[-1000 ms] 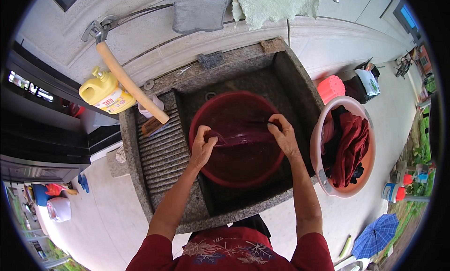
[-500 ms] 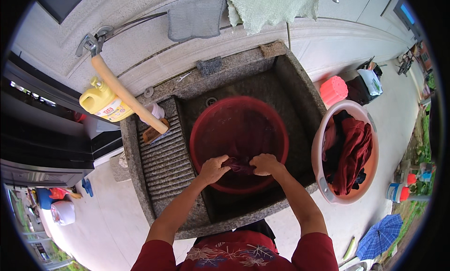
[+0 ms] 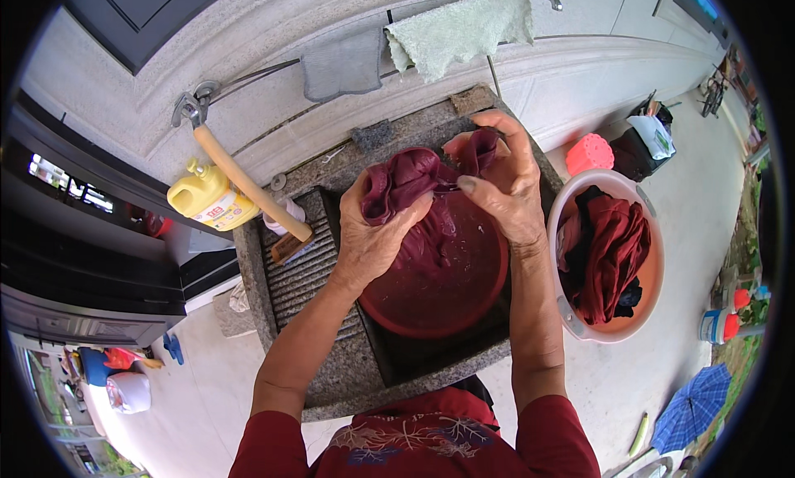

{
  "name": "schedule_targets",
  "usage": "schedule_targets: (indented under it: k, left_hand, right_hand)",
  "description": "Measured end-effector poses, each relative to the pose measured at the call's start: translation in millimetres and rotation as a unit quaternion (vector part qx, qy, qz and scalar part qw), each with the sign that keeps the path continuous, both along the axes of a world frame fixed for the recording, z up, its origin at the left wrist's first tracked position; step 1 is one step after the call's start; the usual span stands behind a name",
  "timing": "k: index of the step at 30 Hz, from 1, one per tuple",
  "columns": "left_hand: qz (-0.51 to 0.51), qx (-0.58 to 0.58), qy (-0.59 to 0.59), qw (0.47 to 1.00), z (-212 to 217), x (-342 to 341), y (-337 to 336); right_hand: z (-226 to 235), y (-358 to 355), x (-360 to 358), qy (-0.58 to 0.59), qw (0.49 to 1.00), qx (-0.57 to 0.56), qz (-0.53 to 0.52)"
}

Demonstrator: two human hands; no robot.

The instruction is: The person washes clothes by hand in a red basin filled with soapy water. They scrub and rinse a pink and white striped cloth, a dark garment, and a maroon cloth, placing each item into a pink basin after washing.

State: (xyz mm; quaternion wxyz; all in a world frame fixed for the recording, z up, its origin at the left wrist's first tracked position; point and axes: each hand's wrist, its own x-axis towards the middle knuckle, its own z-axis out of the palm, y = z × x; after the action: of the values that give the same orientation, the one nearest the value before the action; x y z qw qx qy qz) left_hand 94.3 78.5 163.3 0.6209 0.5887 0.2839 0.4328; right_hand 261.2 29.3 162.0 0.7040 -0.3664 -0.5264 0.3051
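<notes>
A wet maroon garment (image 3: 424, 234) hangs bunched between my two hands, above a red basin (image 3: 439, 312) of water in a stone sink (image 3: 327, 366). Its lower part droops toward the water. My left hand (image 3: 373, 238) is wrapped round one bunch of the cloth, thumb pressed on it. On the other side, my right hand (image 3: 512, 184) grips a second fold between curled fingers and thumb. A thin stretch of cloth joins the two bunches. What kind of garment it is cannot be made out.
Right of the sink stands a pale pink tub (image 3: 571, 312) of dark red and black clothes. A ribbed washboard (image 3: 302, 288) with a wooden brush (image 3: 290, 245) lies left, near a yellow jug (image 3: 211, 198) and a faucet hose (image 3: 248, 180). Cloths (image 3: 464, 35) hang behind.
Both hands have risen from the basin's near edge, lifting the garment out of the water. They now appear larger and higher in view. The view has shifted slightly.
</notes>
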Motion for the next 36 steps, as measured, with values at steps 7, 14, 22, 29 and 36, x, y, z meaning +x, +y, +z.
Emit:
schedule_targets:
  k: [7,14,22,29,36]
  left_hand:
    - [0.063,-0.173,-0.114,0.976,-22.7,14.4,11.1]
    - [0.142,-0.121,0.151,0.971,-173.4,-47.3,25.3]
    - [-0.074,0.016,0.534,0.842,-288.2,-64.8,-28.0]
    - [-0.070,-0.162,0.496,0.850,-314.6,-83.6,-37.5]
    - [-0.015,-0.560,-0.079,0.824,-234.6,-47.7,-23.8]
  right_hand:
    - [-134.6,-18.7,-50.8,-0.291,0.930,-0.226,-0.014]
    - [-227.4,-7.0,-8.3,-0.164,0.897,-0.400,-0.090]
    - [-361.9,-34.5,-74.8,-0.547,0.695,-0.413,-0.218]
    - [-301.6,-13.9,-45.7,-0.487,0.742,-0.460,0.031]
    - [-141.5,-41.3,-94.0,-0.370,0.899,-0.214,0.092]
